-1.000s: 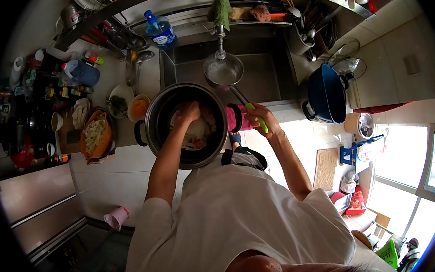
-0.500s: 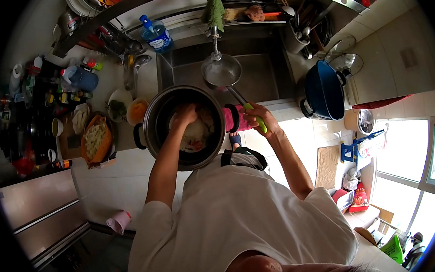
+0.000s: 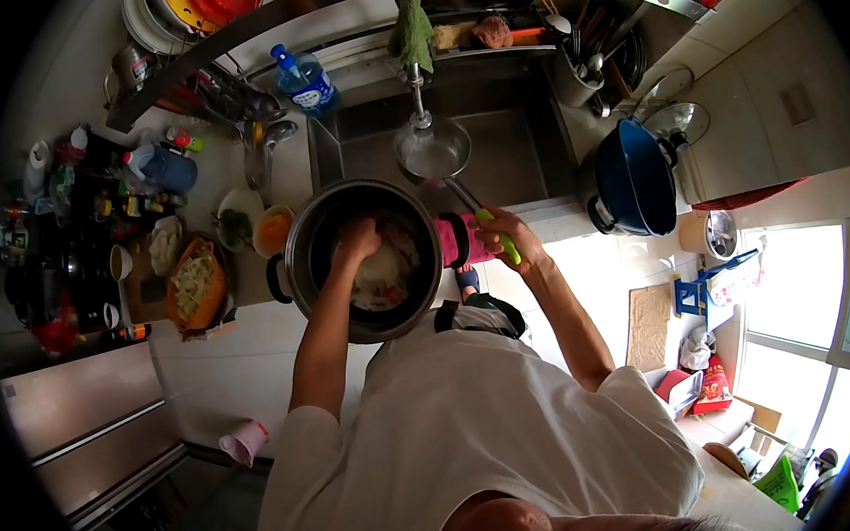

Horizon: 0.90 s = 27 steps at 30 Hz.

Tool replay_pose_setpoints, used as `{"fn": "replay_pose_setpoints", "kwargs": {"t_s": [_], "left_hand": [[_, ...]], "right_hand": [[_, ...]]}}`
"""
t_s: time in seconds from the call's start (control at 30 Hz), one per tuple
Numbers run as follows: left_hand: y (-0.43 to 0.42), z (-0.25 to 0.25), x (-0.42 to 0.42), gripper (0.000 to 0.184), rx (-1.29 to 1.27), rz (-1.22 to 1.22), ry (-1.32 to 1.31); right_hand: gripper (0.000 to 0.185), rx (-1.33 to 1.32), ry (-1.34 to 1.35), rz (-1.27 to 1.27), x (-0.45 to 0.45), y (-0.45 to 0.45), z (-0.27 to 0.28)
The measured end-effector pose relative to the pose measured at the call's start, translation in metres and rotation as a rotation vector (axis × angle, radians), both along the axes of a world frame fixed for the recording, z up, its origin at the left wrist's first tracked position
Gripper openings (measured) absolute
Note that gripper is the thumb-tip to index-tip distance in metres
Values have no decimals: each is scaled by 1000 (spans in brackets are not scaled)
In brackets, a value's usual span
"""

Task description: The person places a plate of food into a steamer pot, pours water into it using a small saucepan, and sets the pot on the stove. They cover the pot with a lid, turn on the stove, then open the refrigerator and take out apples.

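My left hand [image 3: 357, 238] is inside a large dark pot [image 3: 316, 311], closed, its fingertips hidden among pale and reddish food [image 3: 382, 280] in cloudy liquid. What it holds, if anything, cannot be made out. My right hand [image 3: 511, 235] is wrapped round the green-ended handle of a small metal pan [image 3: 435, 150]. The pan is held under the running tap [image 3: 419, 105], over the sink [image 3: 511, 153]. A pink cloth [image 3: 474, 239] lies between the pot's right handle and my right hand.
To the left stand a bowl of greens [image 3: 239, 218], an orange bowl [image 3: 274, 232] and an orange basket of pale pieces [image 3: 196, 287]. A blue soap bottle [image 3: 305, 82] is behind the sink. A blue basin [image 3: 636, 180] stands at the right.
The view has shifted slightly, and the pot sits a little lower in it. My left hand has stayed in the pot. My right hand still grips the pan's handle.
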State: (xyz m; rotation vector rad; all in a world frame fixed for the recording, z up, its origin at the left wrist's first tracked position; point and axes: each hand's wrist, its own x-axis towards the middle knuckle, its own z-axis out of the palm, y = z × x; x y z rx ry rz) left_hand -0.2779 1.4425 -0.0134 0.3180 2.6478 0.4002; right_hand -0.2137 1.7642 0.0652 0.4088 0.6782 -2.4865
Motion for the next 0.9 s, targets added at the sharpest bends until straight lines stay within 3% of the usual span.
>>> {"fn": "replay_pose_setpoints", "kwargs": {"t_s": [0.03, 0.1, 0.23, 0.3, 0.37, 0.47, 0.53, 0.7, 0.8, 0.9], "left_hand": [[2, -2, -7, 37, -65, 21, -74], [6, 17, 2, 36, -15, -29, 21], [6, 55, -12, 31, 249, -115, 113], [11, 96, -32, 27, 495, 61, -132], [13, 115, -53, 22, 791, 99, -92], [21, 138, -90, 25, 821, 251, -93], [25, 127, -118, 24, 787, 210, -17], [40, 66, -193, 29, 702, 310, 14], [58, 18, -237, 31, 824, 542, 10], [62, -27, -292, 29, 1184, 781, -338]], "right_hand": [[29, 0, -4, 3, -1, 0, -2], [31, 6, -3, 31, -4, 1, -9], [37, 41, -36, 35, -10, 2, -16], [45, 48, -53, 38, -13, 4, -19], [48, 64, -60, 43, -18, 4, -18], [33, 74, -64, 55, -26, 5, -33], [15, 81, -42, 88, -31, 8, -34], [14, 136, -48, 139, -41, 16, -32], [19, 127, -46, 144, -45, 22, -30], [20, 116, -23, 207, -47, 31, -38]]}}
